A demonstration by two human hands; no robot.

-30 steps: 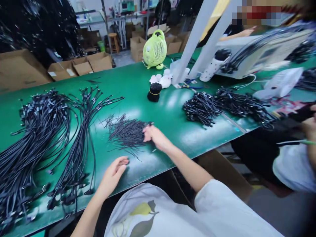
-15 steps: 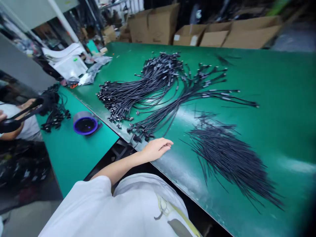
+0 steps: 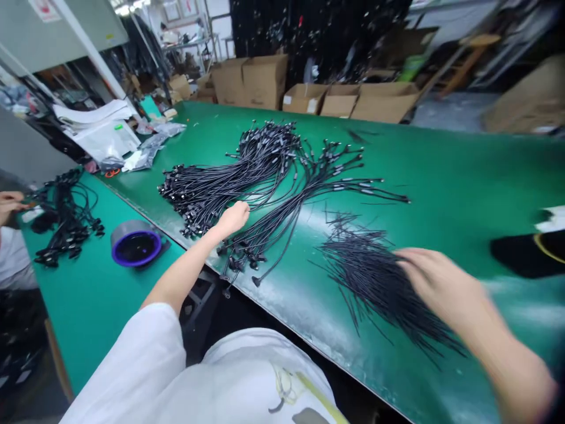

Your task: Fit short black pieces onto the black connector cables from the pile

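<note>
Curled over the near side of a large heap of black cables (image 3: 220,179), my left hand (image 3: 235,217) is closed; I cannot make out what its fingers hold. Beside it, a smaller bundle of black cables (image 3: 286,215) fans across the green table, its plug ends at the near edge. One cable's plug (image 3: 256,281) sticks out from that bundle. My right hand (image 3: 432,280) is over a pile of thin black strips (image 3: 371,274), thumb and fingers pinched together at its right side. Whether a strip is between them is hidden.
A grey tape roll with a purple core (image 3: 136,244) sits on the lower left table, near more black cables (image 3: 70,218). Papers and plastic bags (image 3: 148,150) lie behind. Cardboard boxes (image 3: 304,99) line the far edge. Another person's hand (image 3: 11,203) is at far left.
My left hand has moved left and away from me, from the bare table edge onto the cables. My right hand has come into view over the strips. The camera view has shifted.
</note>
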